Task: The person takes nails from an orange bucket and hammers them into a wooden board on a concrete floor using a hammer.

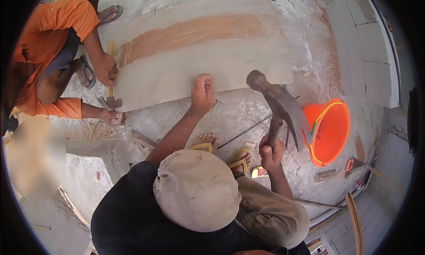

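My right hand is closed around the handle of a claw hammer, whose head is raised between the panel and the bucket. My left hand, fingers curled, is at the near edge of a large flat panel with a reddish-brown band; whether it pinches something small there is hidden. At the panel's left end, a co-worker in orange holds another claw hammer upside down by its handle in one hand. The co-worker's other hand is at the panel's near left corner.
An orange bucket lies tilted on the concrete floor at right, near wood scraps and a saw. A red and yellow box is by my foot. Pale blocks line the right side. A thin rod crosses the floor.
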`<act>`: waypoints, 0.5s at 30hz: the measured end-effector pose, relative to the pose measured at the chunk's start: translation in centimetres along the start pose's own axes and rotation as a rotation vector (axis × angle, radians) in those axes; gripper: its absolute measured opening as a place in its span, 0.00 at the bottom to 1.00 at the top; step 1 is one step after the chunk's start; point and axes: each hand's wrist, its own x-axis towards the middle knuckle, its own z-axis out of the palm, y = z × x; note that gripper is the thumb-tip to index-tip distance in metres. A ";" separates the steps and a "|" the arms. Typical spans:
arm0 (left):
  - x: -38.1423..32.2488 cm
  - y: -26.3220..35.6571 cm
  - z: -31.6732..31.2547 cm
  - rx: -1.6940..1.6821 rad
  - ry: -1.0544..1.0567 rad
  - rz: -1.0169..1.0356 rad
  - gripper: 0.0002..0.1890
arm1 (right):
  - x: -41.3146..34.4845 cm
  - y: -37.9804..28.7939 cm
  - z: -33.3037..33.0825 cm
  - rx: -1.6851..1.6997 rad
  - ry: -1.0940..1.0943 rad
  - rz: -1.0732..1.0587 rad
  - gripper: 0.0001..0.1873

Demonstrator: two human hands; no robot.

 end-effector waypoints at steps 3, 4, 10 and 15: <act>-0.1 -0.5 0.1 -0.001 0.016 0.068 0.16 | 0.2 0.8 0.0 0.276 -0.056 -0.279 0.25; -0.1 -0.6 0.2 0.007 0.019 0.083 0.17 | -0.1 1.4 0.4 0.274 -0.055 -0.287 0.25; -0.7 -1.0 0.3 0.030 0.018 0.085 0.18 | -1.1 5.7 1.4 -0.365 -0.151 0.312 0.19; -0.4 -0.9 0.5 0.029 0.004 0.085 0.19 | -1.2 4.0 0.2 -0.163 0.026 0.250 0.21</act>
